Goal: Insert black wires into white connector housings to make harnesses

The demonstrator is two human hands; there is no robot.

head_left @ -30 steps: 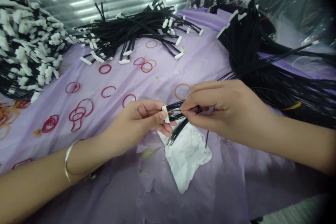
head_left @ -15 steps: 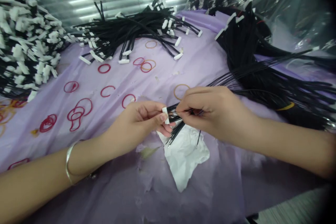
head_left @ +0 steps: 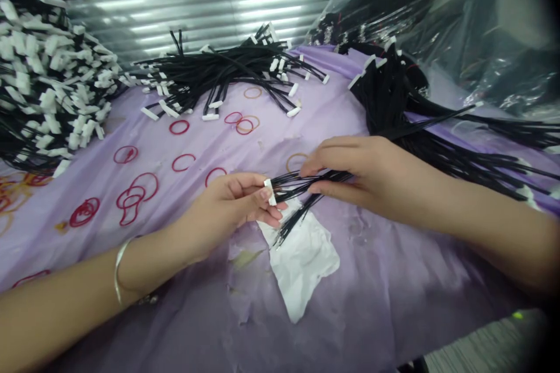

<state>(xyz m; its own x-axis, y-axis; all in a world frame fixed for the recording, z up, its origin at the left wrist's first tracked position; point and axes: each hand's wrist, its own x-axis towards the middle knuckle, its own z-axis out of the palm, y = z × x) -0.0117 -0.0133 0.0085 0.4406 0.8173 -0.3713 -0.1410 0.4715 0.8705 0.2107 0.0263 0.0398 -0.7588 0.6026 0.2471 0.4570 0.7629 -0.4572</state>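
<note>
The left hand (head_left: 227, 204) is clamped on a narrow white plastic connector (head_left: 269, 192), pinching it between thumb and fingertips. A small bunch of thin black insulated wires (head_left: 301, 183) runs from that connector to the right hand (head_left: 363, 175), whose thumb and fingers are closed together around it. The bunch sits near the middle of the view, over a crumpled white paper sheet (head_left: 301, 262). A branch of black wires with bright metal tips (head_left: 291, 224) drops from the bunch toward 7 o'clock and lies across the paper.

All this rests on a wrinkled lilac plastic sheet (head_left: 385, 268), scattered with thin red rubber bands (head_left: 131, 198) and a few tan ones (head_left: 252, 92). A spread of black wire harnesses with white connectors (head_left: 219, 73) lies at 12 o'clock, a dense heap of the same (head_left: 48, 78) at 10 o'clock, and a thick black bundle (head_left: 385, 96) at 2 o'clock, near a clear plastic bag (head_left: 441, 17). A silver bangle (head_left: 118, 271) circles the left wrist.
</note>
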